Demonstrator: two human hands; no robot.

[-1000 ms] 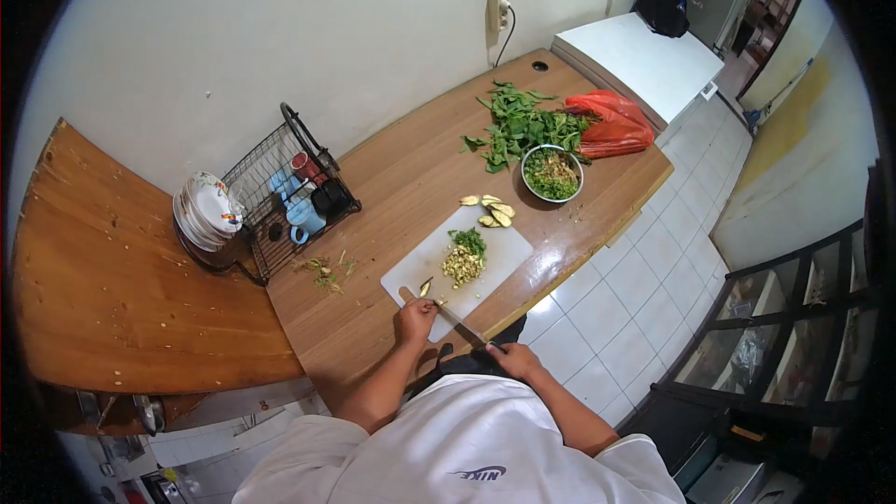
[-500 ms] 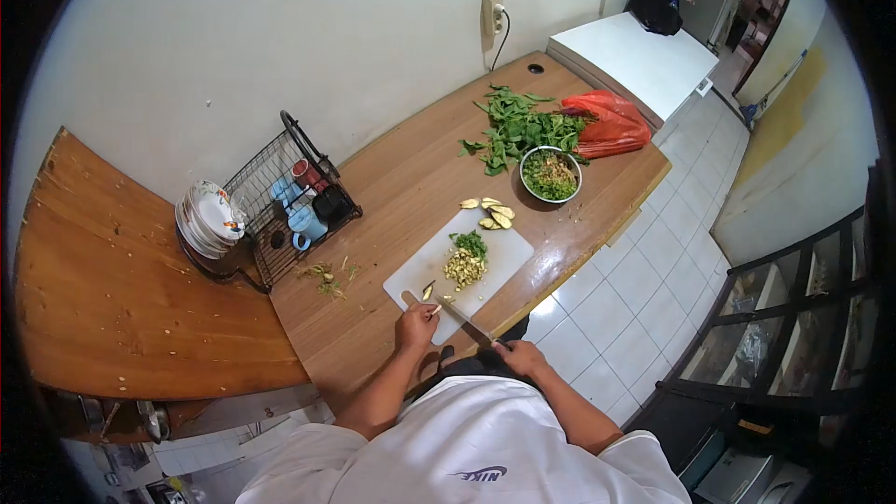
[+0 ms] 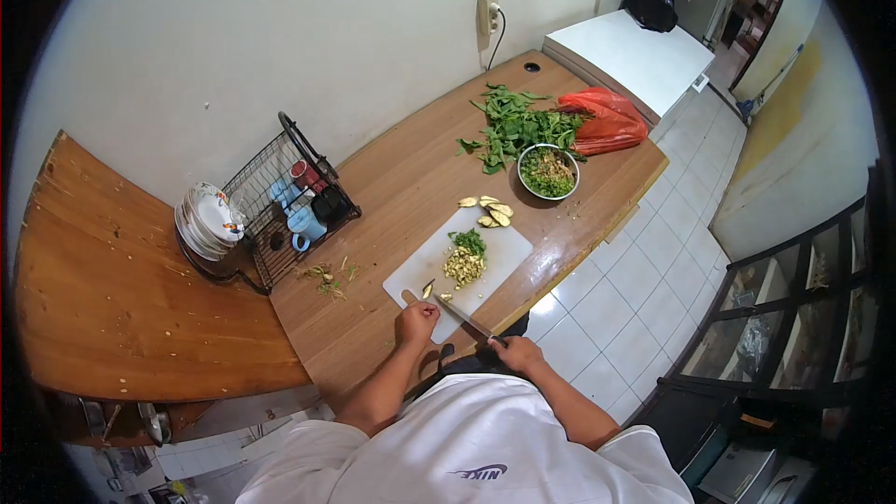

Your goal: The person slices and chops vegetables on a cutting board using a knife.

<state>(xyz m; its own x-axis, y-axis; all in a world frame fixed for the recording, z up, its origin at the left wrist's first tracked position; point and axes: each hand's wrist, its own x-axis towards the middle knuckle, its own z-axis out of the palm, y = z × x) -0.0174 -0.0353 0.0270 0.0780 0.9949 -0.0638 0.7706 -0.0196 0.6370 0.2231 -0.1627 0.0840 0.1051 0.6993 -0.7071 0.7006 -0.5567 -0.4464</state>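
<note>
My right hand is wrapped round the handle of a kitchen knife, its blade slanting over the near part of a white cutting board. Close to the knife tip, my left hand is closed at the board's near left corner, fingertips together. What it holds, if anything, is too small to make out. Small pale diced pieces lie in a heap mid-board, touching chopped greens. Beside the blade tip rest a dark-skinned slice and small pale bits. Several cut eggplant-like pieces lie at the far corner.
Beyond the board stands a metal bowl of chopped greens and pale bits, near loose leafy greens and a red plastic bag. Left are trimmings and a wire rack with cups and plates. The table edge runs along the right.
The knife tip and my left fingertips have moved slightly apart. A pale bit that showed at the left fingertips is no longer clearly visible. The food heaps look the same.
</note>
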